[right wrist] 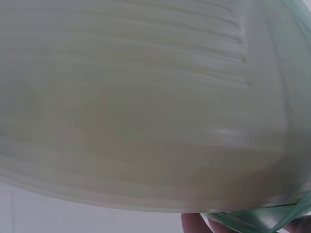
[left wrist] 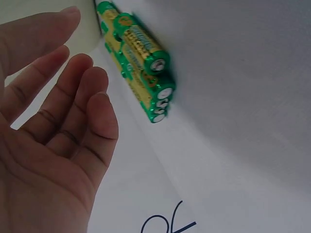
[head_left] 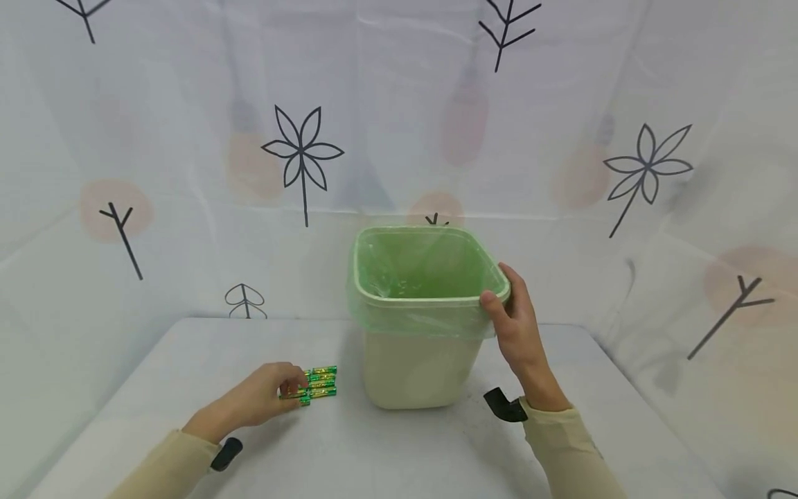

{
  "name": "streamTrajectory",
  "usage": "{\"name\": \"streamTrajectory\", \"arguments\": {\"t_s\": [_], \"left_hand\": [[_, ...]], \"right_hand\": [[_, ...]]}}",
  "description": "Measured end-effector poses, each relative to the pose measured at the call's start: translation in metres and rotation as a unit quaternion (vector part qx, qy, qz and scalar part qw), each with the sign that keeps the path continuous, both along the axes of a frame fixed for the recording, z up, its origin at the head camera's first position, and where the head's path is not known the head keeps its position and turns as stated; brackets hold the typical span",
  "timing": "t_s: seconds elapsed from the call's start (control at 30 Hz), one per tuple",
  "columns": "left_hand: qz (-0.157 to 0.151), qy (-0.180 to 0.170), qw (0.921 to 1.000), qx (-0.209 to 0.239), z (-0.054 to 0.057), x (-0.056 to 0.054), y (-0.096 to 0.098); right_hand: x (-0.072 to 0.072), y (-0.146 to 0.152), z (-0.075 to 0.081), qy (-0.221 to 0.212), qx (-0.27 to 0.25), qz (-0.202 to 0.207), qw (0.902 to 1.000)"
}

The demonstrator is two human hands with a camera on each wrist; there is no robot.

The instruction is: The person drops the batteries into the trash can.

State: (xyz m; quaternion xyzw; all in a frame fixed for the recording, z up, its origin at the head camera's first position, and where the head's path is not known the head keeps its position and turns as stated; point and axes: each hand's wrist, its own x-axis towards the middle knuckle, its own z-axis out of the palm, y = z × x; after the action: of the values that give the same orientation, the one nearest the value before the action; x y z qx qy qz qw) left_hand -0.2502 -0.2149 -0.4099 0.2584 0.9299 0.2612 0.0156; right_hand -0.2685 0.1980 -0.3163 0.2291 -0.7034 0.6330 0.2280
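Observation:
A pale bin (head_left: 418,374) stands upright on the table, lined with a thin green plastic bag (head_left: 424,320) folded over its rim. My right hand (head_left: 521,336) grips the bin's right rim through the bag, thumb on the near side. In the right wrist view the bin's ribbed wall (right wrist: 131,121) fills most of the picture, with fingertips (right wrist: 194,224) at the bottom edge. Left of the bin lie several green and gold batteries (head_left: 322,380), one resting on top of others in the left wrist view. Beside them, my left hand (left wrist: 53,121) has loosely bent fingers, apart from the batteries and holding nothing.
The white table (head_left: 386,464) reaches back to a pale cloth backdrop (head_left: 386,97) printed with line-drawn plants. More of this cloth hangs at both sides. Each wrist carries a black device, such as the one by the right sleeve (head_left: 561,436).

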Motion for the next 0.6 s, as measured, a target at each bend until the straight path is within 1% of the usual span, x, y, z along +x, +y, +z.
{"name": "streamTrajectory", "arguments": {"t_s": [0.1,0.23,0.4,0.6], "left_hand": [[0.010,-0.014,0.9998,-0.007,-0.006,-0.002,0.000],[0.024,-0.031,0.9991,-0.014,-0.012,-0.002,0.000],[0.032,-0.026,0.9989,-0.024,-0.015,-0.001,0.002],[0.027,-0.016,0.9990,-0.031,-0.016,-0.001,0.003]], "right_hand": [[0.000,0.000,0.000,-0.002,0.004,-0.004,1.0000],[0.000,0.000,0.000,-0.006,0.004,-0.003,1.0000],[-0.001,0.000,0.000,-0.004,0.002,-0.001,1.0000],[0.000,0.000,0.000,-0.004,0.003,-0.002,1.0000]]}}
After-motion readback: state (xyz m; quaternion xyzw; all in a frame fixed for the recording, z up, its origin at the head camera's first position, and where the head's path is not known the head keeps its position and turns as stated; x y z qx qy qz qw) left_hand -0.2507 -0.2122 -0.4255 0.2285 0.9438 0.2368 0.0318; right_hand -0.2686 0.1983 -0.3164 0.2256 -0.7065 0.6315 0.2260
